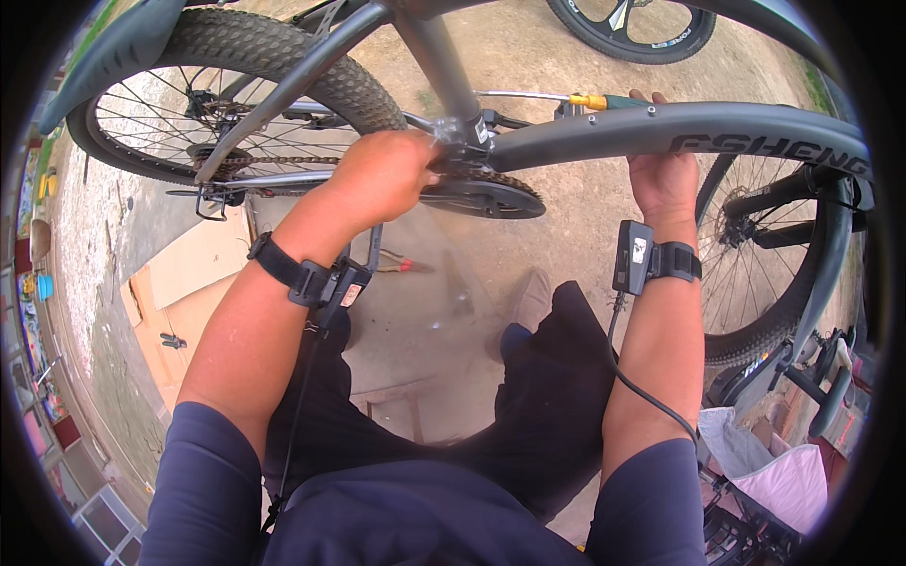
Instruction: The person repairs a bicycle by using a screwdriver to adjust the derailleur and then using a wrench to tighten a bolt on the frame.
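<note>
A grey bicycle frame (557,141) spans the view in front of me. Its rear wheel (255,42) is on the left and its front wheel (769,283) on the right. My left hand (392,170) is closed beside the seat tube's lower end, above the chainring (486,196); its fingertips and anything in them are hidden. From below, my right hand (665,179) reaches behind the thick frame tube. Its fingers curl round the end of a screwdriver (587,101) with a yellow and dark green handle. The screwdriver's shaft points left toward the seat tube; the tube covers part of my grip.
Red-handled pliers (404,266) lie on the ground below the chainring. Flat cardboard (179,307) on the left carries a small dark tool (173,341). Another wheel (632,28) stands at the far side. Pink cloth (788,486) hangs at the lower right.
</note>
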### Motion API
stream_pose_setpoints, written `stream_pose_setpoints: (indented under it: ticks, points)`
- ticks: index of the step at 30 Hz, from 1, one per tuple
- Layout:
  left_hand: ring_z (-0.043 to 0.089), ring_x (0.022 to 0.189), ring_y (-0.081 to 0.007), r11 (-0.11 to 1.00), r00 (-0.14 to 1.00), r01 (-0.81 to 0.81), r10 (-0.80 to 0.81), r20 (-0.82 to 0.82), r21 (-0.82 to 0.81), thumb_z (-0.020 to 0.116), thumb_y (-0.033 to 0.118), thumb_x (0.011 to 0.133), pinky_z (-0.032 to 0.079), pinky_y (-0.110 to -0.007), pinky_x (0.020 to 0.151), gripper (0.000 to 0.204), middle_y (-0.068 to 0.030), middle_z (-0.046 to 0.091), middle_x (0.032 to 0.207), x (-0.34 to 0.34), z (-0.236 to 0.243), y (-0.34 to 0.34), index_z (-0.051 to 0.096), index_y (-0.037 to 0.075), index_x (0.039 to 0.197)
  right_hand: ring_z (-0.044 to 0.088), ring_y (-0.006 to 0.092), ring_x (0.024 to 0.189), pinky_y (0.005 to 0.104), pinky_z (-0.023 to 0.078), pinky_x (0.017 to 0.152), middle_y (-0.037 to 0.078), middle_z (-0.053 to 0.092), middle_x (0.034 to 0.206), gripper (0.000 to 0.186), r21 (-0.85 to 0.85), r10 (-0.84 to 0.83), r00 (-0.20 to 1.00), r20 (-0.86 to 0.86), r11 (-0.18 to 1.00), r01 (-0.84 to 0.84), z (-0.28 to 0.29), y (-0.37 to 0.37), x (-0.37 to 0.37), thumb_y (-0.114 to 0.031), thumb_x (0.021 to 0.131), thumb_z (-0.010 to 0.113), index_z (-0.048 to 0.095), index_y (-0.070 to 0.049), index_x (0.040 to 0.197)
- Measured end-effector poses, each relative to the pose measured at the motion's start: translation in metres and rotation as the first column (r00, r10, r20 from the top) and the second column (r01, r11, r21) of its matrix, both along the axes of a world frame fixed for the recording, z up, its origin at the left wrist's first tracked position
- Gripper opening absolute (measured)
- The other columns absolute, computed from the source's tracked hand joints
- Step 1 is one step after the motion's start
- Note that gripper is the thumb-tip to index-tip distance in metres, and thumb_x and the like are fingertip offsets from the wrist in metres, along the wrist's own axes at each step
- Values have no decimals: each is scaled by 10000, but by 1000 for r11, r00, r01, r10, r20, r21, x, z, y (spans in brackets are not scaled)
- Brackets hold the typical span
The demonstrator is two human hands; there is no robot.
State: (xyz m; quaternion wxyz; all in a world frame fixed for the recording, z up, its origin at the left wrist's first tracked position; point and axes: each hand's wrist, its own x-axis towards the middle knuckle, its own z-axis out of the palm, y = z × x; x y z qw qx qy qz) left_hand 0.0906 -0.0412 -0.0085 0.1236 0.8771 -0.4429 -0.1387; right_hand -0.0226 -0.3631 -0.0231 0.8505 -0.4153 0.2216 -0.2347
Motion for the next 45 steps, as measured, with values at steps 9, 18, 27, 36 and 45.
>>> stream_pose_setpoints:
  ticks: [9, 18, 27, 36, 45]
  points:
    - [645, 916, -418, 1000, 1000, 0, -1, -23, -24, 707, 172, 875, 509, -507, 785, 192, -210, 664, 944, -2, 2, -2, 668, -8, 931, 589, 281, 1225, 411, 464, 1064, 179, 583, 1366, 502, -161, -110, 975, -195, 984, 79, -10, -3, 6, -330, 1038, 546, 458, -25, 1428]
    - [645, 892, -423, 999, 1000, 5, -6, -16, -45, 706, 170, 874, 506, -511, 775, 189, -214, 661, 935, -1, 0, -3, 667, -8, 923, 589, 232, 1204, 388, 470, 1047, 120, 603, 1311, 519, -118, -83, 994, -71, 990, 75, -11, -13, 1, -305, 1016, 613, 466, -31, 1432]
    - [645, 897, -422, 999, 1000, -2, 1, -23, -35, 707, 171, 873, 505, -509, 774, 190, -209, 660, 933, 0, -1, -1, 662, -8, 920, 630, 205, 1122, 364, 520, 942, 85, 646, 1214, 370, -30, -27, 1000, 10, 999, 27, -2, -2, -1, -281, 1024, 589, 540, -72, 1326]
    - [648, 904, -419, 999, 1000, 6, -6, -13, -32, 707, 159, 871, 508, -506, 780, 184, -206, 667, 942, -1, 0, -2, 660, -9, 931, 621, 237, 1158, 371, 492, 1016, 119, 633, 1265, 389, -139, -111, 988, -112, 986, 95, -8, -5, 5, -276, 1041, 549, 512, -47, 1353]
    - [651, 912, -421, 1000, 1000, -4, 3, -28, -29, 706, 167, 875, 512, -499, 789, 202, -211, 676, 950, 0, -1, -2, 657, -10, 961, 643, 203, 1101, 347, 521, 962, 77, 664, 1191, 319, -70, -51, 999, -15, 996, 50, -18, -20, -2, -258, 1024, 582, 574, -56, 1271]
